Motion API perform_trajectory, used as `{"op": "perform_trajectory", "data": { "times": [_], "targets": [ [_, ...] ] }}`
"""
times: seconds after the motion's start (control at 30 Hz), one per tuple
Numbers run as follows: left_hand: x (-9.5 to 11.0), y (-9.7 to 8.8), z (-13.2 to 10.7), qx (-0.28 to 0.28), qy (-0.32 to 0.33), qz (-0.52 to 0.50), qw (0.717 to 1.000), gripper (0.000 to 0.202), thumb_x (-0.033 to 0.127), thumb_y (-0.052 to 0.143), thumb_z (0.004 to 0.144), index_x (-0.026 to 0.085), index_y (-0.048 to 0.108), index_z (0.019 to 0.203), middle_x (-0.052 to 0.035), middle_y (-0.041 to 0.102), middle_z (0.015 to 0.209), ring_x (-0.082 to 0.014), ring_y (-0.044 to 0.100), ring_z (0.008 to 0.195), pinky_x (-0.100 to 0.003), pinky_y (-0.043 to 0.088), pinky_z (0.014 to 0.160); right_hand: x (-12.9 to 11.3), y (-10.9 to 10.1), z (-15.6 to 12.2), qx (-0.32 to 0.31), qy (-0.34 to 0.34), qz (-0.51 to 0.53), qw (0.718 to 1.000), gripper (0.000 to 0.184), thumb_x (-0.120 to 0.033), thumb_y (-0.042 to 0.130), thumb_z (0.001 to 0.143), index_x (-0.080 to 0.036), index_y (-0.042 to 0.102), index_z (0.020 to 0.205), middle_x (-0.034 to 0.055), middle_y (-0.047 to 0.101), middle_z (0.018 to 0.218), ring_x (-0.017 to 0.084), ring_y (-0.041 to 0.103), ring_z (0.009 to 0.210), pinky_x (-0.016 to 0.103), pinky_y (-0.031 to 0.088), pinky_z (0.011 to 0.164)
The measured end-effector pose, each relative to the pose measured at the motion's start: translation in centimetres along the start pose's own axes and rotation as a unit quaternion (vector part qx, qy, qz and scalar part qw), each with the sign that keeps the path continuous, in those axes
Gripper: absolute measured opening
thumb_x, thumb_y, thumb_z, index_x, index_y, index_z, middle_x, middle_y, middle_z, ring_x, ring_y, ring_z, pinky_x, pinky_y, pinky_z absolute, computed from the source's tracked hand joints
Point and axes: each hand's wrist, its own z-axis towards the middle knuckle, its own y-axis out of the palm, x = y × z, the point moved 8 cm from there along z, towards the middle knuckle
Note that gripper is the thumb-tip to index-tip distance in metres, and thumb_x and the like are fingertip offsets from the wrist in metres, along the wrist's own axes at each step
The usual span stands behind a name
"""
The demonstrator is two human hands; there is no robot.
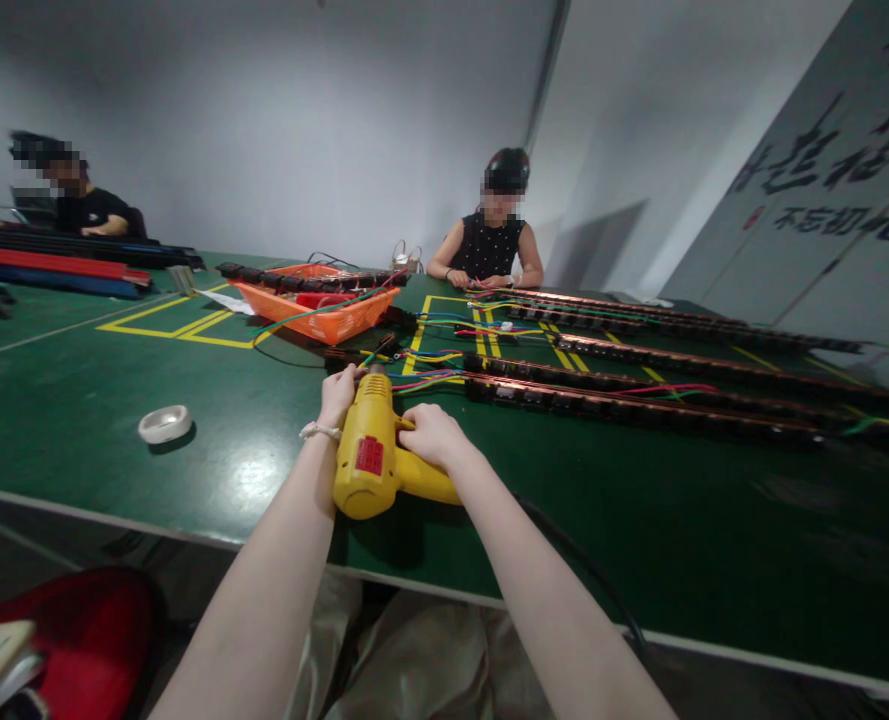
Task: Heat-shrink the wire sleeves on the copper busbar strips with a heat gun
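A yellow heat gun (369, 455) with a red label lies low over the green table, its nozzle facing away from me. My right hand (433, 437) is wrapped round the gun's handle. Left of the nozzle, my left hand (339, 395) has its fingers pinched at the wires (375, 352), among them a green one; the gun partly hides the fingertips. Blue, red and yellow leads (429, 380) run right from there to a long black bar with copper strips (601, 402).
More copper-lined bars (684, 362) stretch across the right side. An orange basket (339, 322) holding similar parts stands ahead. A small white dish (165, 425) sits left. Co-workers sit opposite (489, 245) and far left (99, 210). The gun's black cord (586, 560) trails right.
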Motion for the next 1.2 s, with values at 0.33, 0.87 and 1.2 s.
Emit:
{"op": "perform_trajectory", "data": {
  "times": [0.33,0.87,1.2],
  "targets": [
    [0.7,0.9,-1.3,-0.017,-0.007,-0.037,0.999,0.024,0.024,0.049,0.077,0.007,0.064,0.069,-0.0122,0.068,0.080,-0.0097,0.055,0.051,-0.024,0.046,0.055,5.1,-0.6,-0.7,-0.009,0.028,0.019,0.999,0.028,-0.039,0.053,0.089,-0.013,0.060,0.098,0.0039,0.062,0.096,0.016,0.060,0.086,0.035,0.050,0.078],
    [0.1,0.7,-0.9,0.036,0.076,0.060,0.995,0.036,0.036,0.047,0.075,0.008,0.070,0.077,-0.0108,0.068,0.073,-0.0156,0.060,0.057,-0.026,0.046,0.055,9.9,-2.4,-2.7,0.021,0.085,0.024,0.996,0.029,-0.040,0.053,0.089,-0.013,0.060,0.098,0.0037,0.062,0.094,0.016,0.060,0.086,0.036,0.050,0.078],
    [1.0,1.0,-2.0,0.048,0.080,0.030,0.995,0.040,0.038,0.047,0.071,0.007,0.071,0.078,-0.0133,0.070,0.085,-0.0133,0.055,0.053,-0.025,0.042,0.051,5.2,-1.2,-2.0,0.006,0.037,-0.014,0.999,0.027,-0.039,0.053,0.089,-0.014,0.060,0.095,0.0031,0.062,0.092,0.015,0.059,0.082,0.033,0.050,0.075]
  ]
}}
